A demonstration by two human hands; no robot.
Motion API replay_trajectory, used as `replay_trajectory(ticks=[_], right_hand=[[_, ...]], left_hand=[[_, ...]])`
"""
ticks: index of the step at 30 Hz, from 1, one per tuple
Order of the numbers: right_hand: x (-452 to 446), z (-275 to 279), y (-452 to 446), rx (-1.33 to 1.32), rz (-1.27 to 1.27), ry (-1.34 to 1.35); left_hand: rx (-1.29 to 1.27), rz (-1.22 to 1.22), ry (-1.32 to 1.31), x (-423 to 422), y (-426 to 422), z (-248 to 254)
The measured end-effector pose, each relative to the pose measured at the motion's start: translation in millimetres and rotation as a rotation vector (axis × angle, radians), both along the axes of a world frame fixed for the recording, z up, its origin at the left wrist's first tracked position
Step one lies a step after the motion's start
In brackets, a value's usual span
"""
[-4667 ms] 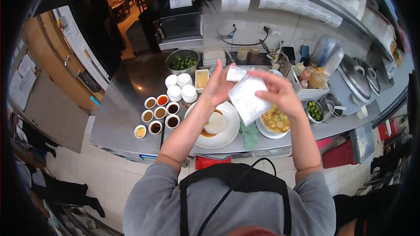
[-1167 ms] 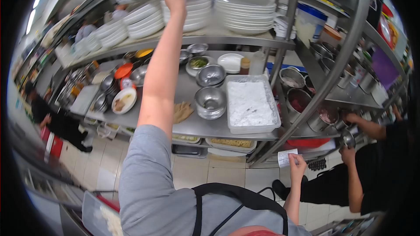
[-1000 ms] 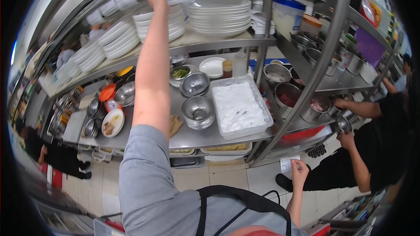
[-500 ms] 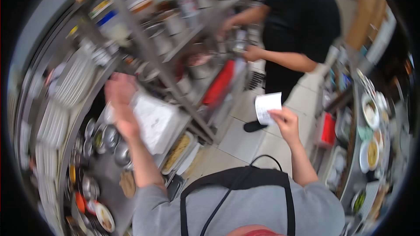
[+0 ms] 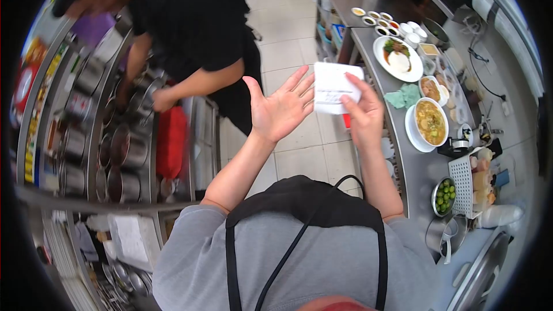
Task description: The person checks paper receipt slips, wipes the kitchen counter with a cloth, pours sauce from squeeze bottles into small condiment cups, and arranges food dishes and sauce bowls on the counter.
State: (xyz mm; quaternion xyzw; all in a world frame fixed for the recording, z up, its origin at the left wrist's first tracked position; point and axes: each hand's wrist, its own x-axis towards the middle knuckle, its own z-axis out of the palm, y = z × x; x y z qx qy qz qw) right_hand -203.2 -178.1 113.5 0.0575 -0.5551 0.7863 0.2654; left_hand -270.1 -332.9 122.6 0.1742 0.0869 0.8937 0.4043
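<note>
My left hand (image 5: 282, 106) is raised in front of me, palm up with its fingers spread, and nothing is in it. Close to its fingertips, my right hand (image 5: 363, 109) pinches a white printed paper slip (image 5: 334, 87) between thumb and fingers. The slip hangs upright above the floor, beside the steel counter on the right. On that counter are a white plate (image 5: 397, 57) with greens and brown sauce, a green cloth (image 5: 403, 97) and a bowl of yellow soup-like food (image 5: 430, 122).
A co-worker in black (image 5: 190, 29) stands at the front left, reaching to pots (image 5: 128, 144) on a shelf. On the right counter are sauce cups (image 5: 382, 23), a bowl of green limes (image 5: 443, 197) and a white basket (image 5: 461, 181). Tiled floor (image 5: 285, 57) lies between.
The view has turned from the plate shelf to the right counter. My left hand has let go of the paper at the shelf and come beside my right hand, which still holds the slip.
</note>
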Motion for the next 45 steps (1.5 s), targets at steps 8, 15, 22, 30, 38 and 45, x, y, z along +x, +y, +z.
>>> replay_trajectory(ticks=[8, 15, 22, 30, 38, 45], right_hand=[[-81.4, -18.5, 63.3, 0.461, -0.218, -0.131], [-159.0, -8.4, 106.6, 0.465, -0.389, -0.189], [-241.7, -16.1, 183.1, 0.412, -0.25, -0.199], [-412.3, -4.7, 235.0, 0.607, 0.209, -0.207], [-606.9, -20.8, 216.9, 0.586, 0.133, -0.146], [-766.5, -30.8, 191.4, 0.653, 0.199, -0.178]], left_hand=[[-0.037, -0.13, 0.011, -118.4, 85.3, -12.0], [0.082, -0.248, -0.05, -212.5, 148.6, -14.2], [0.022, -0.297, -0.004, -315.6, 207.6, -34.2], [-0.918, 0.207, 0.716, -450.4, 216.2, -32.9], [-1.053, 0.657, 0.784, -625.2, 178.4, -31.3], [-1.02, 0.697, 0.677, -773.2, 147.2, -52.5]])
